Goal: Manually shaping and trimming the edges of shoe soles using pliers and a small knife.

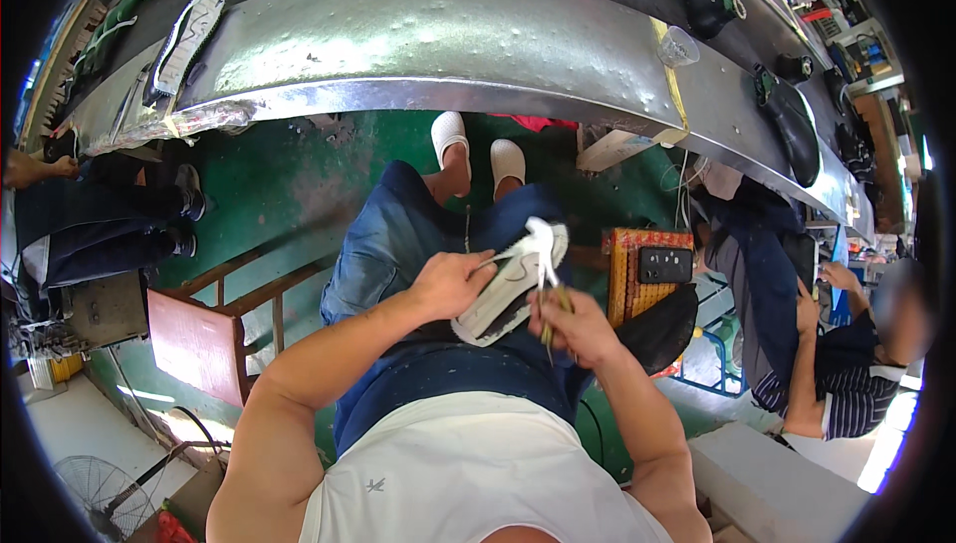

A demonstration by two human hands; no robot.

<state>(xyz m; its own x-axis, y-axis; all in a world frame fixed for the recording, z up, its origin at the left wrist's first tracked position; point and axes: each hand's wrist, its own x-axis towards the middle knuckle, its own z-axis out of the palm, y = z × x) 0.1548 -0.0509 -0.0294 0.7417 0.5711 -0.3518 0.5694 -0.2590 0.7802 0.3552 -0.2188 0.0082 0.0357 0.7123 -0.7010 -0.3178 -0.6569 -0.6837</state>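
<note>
A shoe (495, 302) lies sole up across my lap, its pale underside bordered by a dark, stitched-looking edge. My left hand (453, 284) is closed at the shoe's left side, pinching a thin white strip (510, 252) that runs over the sole. Closed in my right hand (580, 329) is a slim hand tool (564, 299) with a yellowish handle; a dark narrow end sticks out below the fist, and its exact kind is unclear. A blurred white piece (541, 244) stands just above that fist, over the sole; I cannot tell whether it belongs to the strip or the tool.
A dented metal bench edge (438, 35) curves ahead, carrying another upturned shoe (187, 43), black shoes (792, 130) and a clear cup (678, 47). A phone (664, 265) rests on a patterned stool at right. Co-workers sit on both sides; a wooden stool (199, 344) stands left.
</note>
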